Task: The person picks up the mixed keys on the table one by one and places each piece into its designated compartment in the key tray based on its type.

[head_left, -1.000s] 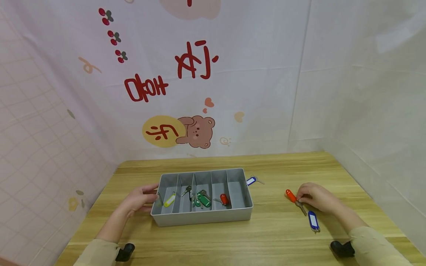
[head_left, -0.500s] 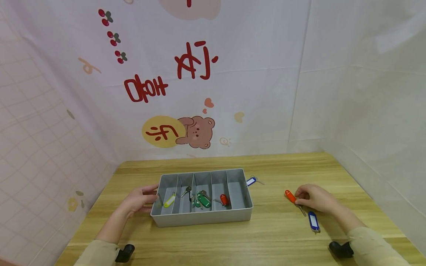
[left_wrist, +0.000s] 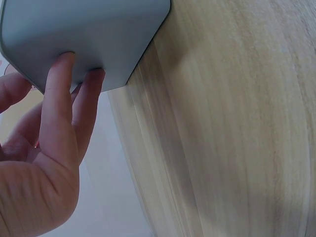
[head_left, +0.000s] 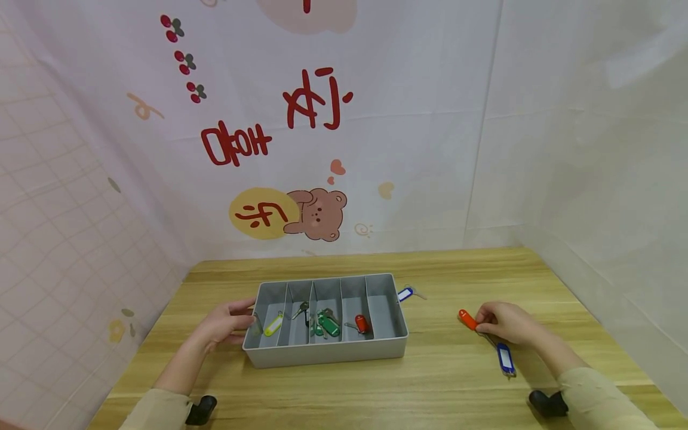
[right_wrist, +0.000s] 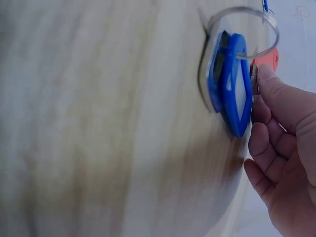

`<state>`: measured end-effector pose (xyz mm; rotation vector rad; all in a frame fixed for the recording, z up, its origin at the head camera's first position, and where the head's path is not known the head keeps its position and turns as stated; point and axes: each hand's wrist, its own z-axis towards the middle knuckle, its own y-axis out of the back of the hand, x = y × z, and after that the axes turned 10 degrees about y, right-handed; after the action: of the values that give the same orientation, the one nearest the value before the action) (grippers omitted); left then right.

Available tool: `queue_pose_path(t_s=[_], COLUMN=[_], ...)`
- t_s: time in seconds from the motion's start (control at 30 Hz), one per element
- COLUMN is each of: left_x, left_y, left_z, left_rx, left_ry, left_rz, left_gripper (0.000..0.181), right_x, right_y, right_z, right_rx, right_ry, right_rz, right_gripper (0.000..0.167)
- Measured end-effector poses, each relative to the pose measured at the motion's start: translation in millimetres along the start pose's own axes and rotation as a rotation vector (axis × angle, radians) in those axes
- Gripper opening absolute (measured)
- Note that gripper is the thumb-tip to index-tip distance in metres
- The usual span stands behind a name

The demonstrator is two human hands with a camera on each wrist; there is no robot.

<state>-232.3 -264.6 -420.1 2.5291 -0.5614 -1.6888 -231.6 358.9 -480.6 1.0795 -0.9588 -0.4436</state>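
My left hand (head_left: 228, 321) rests at the left end of a grey divided tray (head_left: 328, 352); in the left wrist view its extended fingertips press against the tray's outer wall (left_wrist: 113, 39). My right hand (head_left: 507, 322) pinches a key with a red key tag (head_left: 467, 319) between thumb and fingers. That red tag (right_wrist: 268, 59) sticks out past the thumb in the right wrist view. Close below the hand lies a blue key tag (head_left: 505, 358); its ring (right_wrist: 276, 34) shows in the right wrist view. Part of the red tag's key is hidden by the fingers.
Inside the tray are a yellow key tag (head_left: 273, 324), loose keys (head_left: 302, 310), green key tags (head_left: 329, 325) and a red key tag (head_left: 362, 323), in separate compartments. Another blue key tag (head_left: 405, 294) lies just beyond the tray's right end on the wooden table (head_left: 430, 382).
My right hand has taken hold of the key with the red tag and shifted it slightly to the left and nearer. The left hand and the tray have stayed put.
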Motion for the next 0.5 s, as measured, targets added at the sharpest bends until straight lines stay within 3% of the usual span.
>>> queue_pose_path(t_s=[0.5], left_x=[0.5], left_y=[1.6], left_z=[0.8], left_rx=[0.009], left_ry=[-0.009], left_rz=[0.015], left_gripper=[0.065], right_x=[2.2], right_y=[3.1], right_z=[2.5], right_rx=[0.026], right_ry=[0.009], right_rz=[0.013], right_gripper=[0.011])
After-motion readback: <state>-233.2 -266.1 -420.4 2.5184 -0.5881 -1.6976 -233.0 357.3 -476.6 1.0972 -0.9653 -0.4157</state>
